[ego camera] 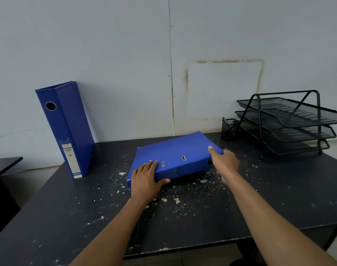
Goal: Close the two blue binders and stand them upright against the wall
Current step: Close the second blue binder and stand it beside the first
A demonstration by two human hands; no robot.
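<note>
Blue binders number 2. At middle left of the frame, the standing binder (pixel 66 129) is closed and leans against the wall (pixel 125 54). In the centre, the flat binder (pixel 175 156) lies closed on the black table (pixel 202 212), its right end slightly raised. The left hand (pixel 146 179) grips its near left corner, and the right hand (pixel 225 164) clasps its right end. At right, 1 black mesh rack (pixel 290 121) holds 3 trays; their contents cannot be told.

Closed blue binder (pixel 68 129) upright against wall at left, second blue binder (pixel 175 156) closed, tilted, mid-table
</note>
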